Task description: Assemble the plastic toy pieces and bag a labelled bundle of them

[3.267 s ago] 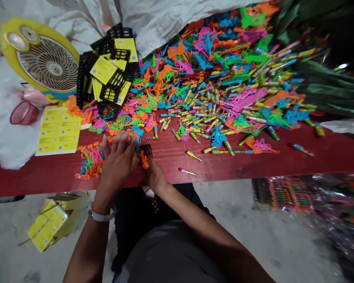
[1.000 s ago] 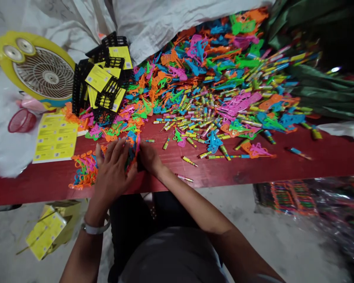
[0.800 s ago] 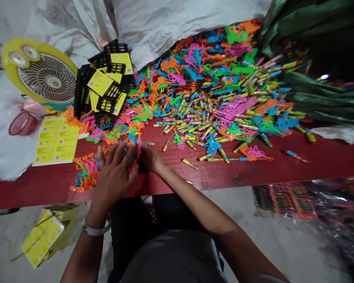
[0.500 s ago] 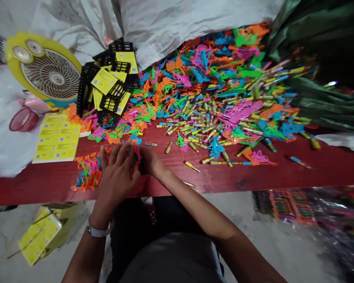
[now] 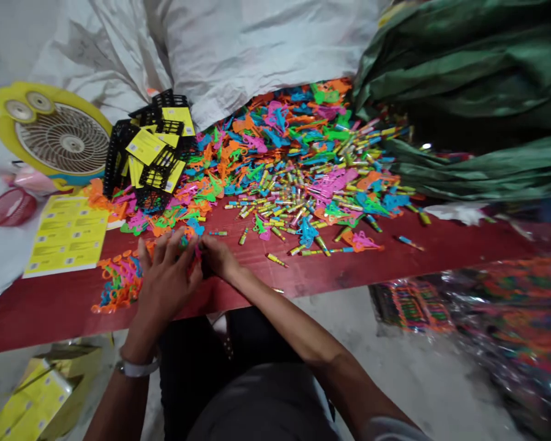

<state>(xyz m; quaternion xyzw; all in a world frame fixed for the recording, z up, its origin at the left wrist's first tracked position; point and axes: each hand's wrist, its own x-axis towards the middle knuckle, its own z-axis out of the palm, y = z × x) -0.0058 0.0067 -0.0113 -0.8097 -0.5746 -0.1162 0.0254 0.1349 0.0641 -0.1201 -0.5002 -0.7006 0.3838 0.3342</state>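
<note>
On the near left of the red table, a packed row of small coloured plastic toys (image 5: 122,278) with orange rings along its edges extends under my left hand (image 5: 168,275). That hand lies palm down over the row, fingers spread and slightly bent. My right hand (image 5: 220,256) is at the row's right end, its fingers curled against pink and orange pieces beside the left fingertips. Its fingertips are partly hidden. A dark patch shows between the hands; I cannot tell what it is.
A big heap of loose plastic toys and small capped tubes (image 5: 284,177) spreads across the red table (image 5: 239,288). Black trays with yellow cards (image 5: 146,145), a yellow label sheet (image 5: 67,233), a fan (image 5: 73,144) and a red basket (image 5: 9,208) stand left. Bagged goods (image 5: 500,318) lie lower right.
The whole view has shifted, so the table and heap appear farther left and slightly tilted. Both hands stay together at the row; the right fingers have come up beside the left fingertips.
</note>
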